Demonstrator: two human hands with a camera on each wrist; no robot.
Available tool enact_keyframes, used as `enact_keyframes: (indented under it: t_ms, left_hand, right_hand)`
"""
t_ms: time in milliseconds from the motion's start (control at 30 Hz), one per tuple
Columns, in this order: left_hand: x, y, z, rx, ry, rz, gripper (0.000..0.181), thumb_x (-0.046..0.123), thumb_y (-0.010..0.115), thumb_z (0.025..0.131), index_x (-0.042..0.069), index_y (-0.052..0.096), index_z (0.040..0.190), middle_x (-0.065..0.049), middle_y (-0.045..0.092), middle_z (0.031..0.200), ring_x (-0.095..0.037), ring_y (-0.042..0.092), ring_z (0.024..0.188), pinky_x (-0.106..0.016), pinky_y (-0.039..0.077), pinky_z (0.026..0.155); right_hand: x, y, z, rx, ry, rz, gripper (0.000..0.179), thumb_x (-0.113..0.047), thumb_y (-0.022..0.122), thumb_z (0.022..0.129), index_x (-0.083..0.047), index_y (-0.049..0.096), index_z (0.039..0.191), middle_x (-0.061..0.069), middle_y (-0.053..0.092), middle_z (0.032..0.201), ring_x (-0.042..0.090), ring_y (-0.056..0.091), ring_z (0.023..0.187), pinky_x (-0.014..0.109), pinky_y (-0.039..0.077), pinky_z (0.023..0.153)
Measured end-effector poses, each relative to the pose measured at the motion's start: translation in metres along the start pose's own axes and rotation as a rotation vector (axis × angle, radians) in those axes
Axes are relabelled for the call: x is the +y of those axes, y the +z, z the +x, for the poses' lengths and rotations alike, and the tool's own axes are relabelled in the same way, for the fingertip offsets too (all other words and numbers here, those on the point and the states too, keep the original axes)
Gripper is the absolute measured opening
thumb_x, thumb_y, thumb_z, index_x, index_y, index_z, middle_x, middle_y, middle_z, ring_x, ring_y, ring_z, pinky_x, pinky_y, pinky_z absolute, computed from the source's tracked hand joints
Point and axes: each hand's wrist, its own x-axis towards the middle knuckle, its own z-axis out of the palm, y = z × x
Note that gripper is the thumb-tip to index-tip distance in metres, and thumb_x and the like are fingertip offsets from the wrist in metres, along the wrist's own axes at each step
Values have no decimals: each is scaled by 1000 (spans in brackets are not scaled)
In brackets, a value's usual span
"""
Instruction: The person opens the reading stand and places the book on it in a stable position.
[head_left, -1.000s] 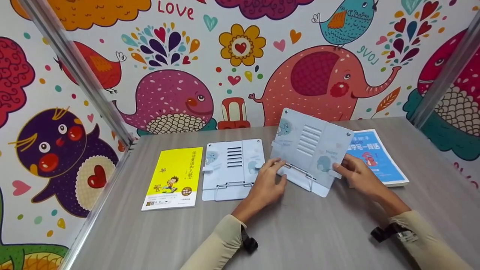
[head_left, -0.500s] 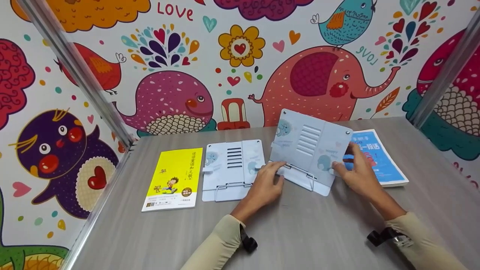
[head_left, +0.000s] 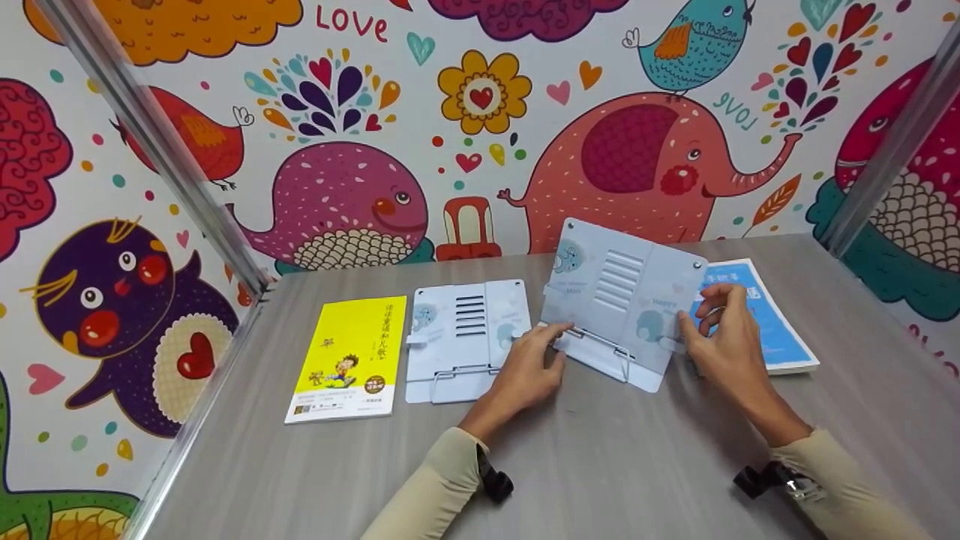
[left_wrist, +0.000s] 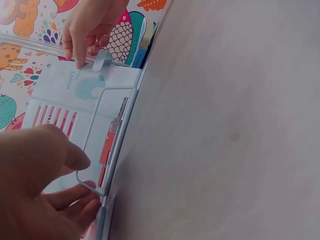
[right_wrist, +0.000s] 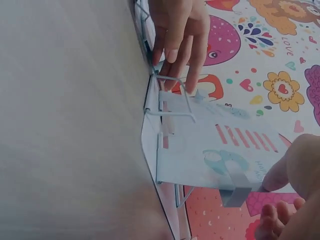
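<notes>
A pale blue-white folding book stand (head_left: 637, 300) with slots, elephant prints and a wire page holder leans upright on the table. My left hand (head_left: 529, 367) touches its lower left side, thumb and fingers apart in the left wrist view. My right hand (head_left: 731, 345) is at its right edge. The right thumb (right_wrist: 275, 175) touches that edge near a small side clip (right_wrist: 236, 190), and the other fingers are loosely bent in the air. A second book stand (head_left: 469, 352) of the same kind lies flat to the left, partly behind my left hand.
A yellow book (head_left: 349, 356) lies left of the flat stand. A blue book (head_left: 772, 322) lies on the right, partly behind my right hand. The grey table (head_left: 615, 465) meets a cartoon-printed wall (head_left: 480, 165) at the back.
My right hand has shifted up along the stand's right edge, and its fingers have come away from the side clip. My left hand and the upright stand have barely moved.
</notes>
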Motion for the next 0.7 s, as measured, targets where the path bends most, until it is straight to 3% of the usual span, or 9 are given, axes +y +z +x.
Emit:
enact_keyframes:
  t_ms: [133,267,333,433,567,600,700]
  left_hand:
    - [1,-1,0,4,37,24,48,6,63,105,14,62,153,-11,68,147,-24,65,137,-45,51,118]
    - [1,-1,0,0,71,49,49,6,64,104,14,62,153,-13,70,143,-26,68,132,-43,54,114]
    - [1,0,-1,-9,69,56,50,7,65,104,14,61,154,-13,70,144,-26,68,132,-43,54,114]
    - [3,1,-1,-23,59,69,52,7,65,104,15,60,155,-12,70,145,-24,67,134,-42,53,116]
    - [7,2,-1,-44,42,83,54,7,65,104,17,58,157,-11,69,147,-21,66,135,-41,53,117]
    - [7,2,-2,-45,42,88,54,7,65,104,17,58,157,-11,70,147,-21,67,134,-40,53,117]
    - [11,4,-3,-43,53,112,54,8,66,103,16,58,157,-11,70,147,-21,67,134,-41,53,116]
  right_hand:
    - [4,-2,2,-67,-30,-83,35,-13,72,103,-2,51,129,12,67,102,23,64,85,10,48,72]
    - [7,-4,3,-121,-51,-171,39,-19,74,103,-1,54,132,15,71,101,27,68,84,29,60,76]
    - [9,-4,3,-121,-38,-180,45,-22,75,102,-2,53,135,16,71,103,30,70,86,42,64,79]
    - [13,-4,3,-93,-18,-156,45,-23,77,102,-2,55,134,18,72,105,34,73,91,50,65,84]
    - [20,-4,5,-54,7,-137,34,-28,76,102,-3,65,121,19,77,110,40,77,99,50,66,88]
    - [22,-4,6,-63,23,-127,33,-32,75,103,-3,67,118,20,77,112,40,77,101,50,66,89]
    - [28,-6,9,-162,129,-70,47,-50,65,107,-5,70,120,22,74,124,40,76,103,33,66,82]
